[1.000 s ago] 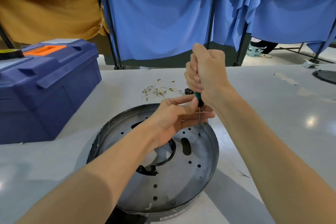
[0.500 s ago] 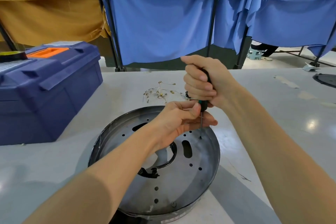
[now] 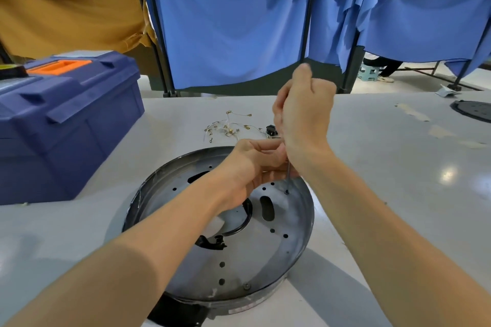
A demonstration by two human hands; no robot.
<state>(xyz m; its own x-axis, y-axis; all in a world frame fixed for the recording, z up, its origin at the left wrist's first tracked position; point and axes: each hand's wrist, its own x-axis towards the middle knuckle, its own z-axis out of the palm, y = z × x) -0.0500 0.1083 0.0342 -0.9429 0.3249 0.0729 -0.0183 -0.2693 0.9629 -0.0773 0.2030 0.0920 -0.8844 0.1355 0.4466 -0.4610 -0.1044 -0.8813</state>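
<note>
A round dark metal pan-like base [image 3: 297, 255] with several holes and slots lies on the white table in front of me. My right hand [image 3: 303, 111] grips the handle of a screwdriver [image 3: 288, 175] held upright, its handle hidden in my fist. The thin shaft reaches down to a screw hole [image 3: 287, 192] near the far right of the base. My left hand [image 3: 255, 164] sits just left of the shaft, its fingertips pinching it low down. A black cable clip [image 3: 212, 243] lies in the base's central opening.
A closed blue toolbox [image 3: 66, 125] with an orange handle stands at the left. Thin wires with gold terminals [image 3: 228, 127] and a small black part [image 3: 271, 130] lie beyond the base. Another dark round plate [image 3: 473, 110] lies at the far right. Blue and mustard curtains hang behind.
My right hand has twisted round the screwdriver, its back now facing me, and sits a little higher. My left hand stays at the shaft; the tip stays in the same hole.
</note>
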